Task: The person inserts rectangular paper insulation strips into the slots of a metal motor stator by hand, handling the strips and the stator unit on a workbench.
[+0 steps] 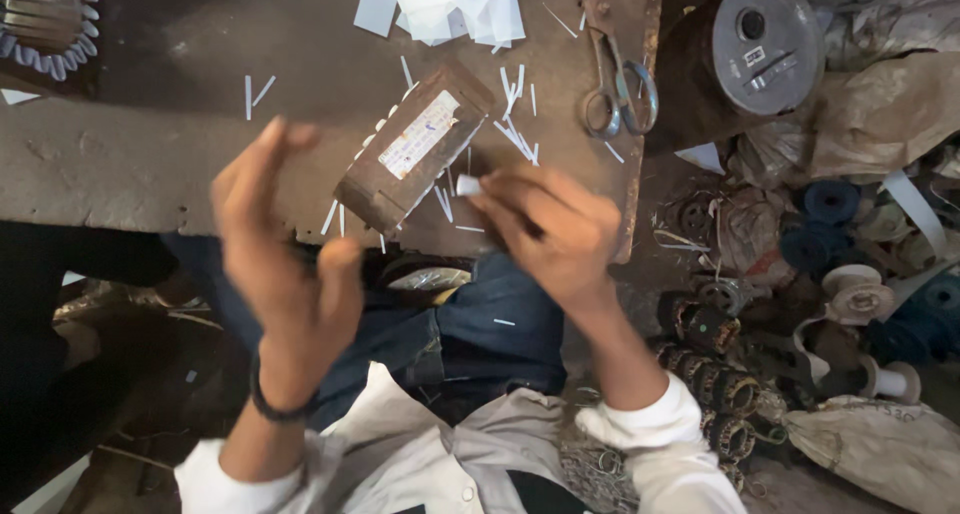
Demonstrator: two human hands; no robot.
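Right now my right hand (545, 229) pinches a white slip (468, 185) beside the wound block (415, 144), my left hand (285, 259) hangs open and empty, and I judge a loosened pinch would drop that slip among the strips (515, 124) littering the worktop (150, 164).

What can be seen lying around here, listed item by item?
Brown rectangular block with pale label: one, bench middle.
Thin white paper slivers: many, scattered round the block.
White paper sheets: a pile, bench top edge.
Rusty metal scissors: one pair, bench right.
Grey round drum: one, upper right.
Dark wound coils: several, floor right.
Small white paper piece: one, pinched in right hand.
Left hand: open, empty.
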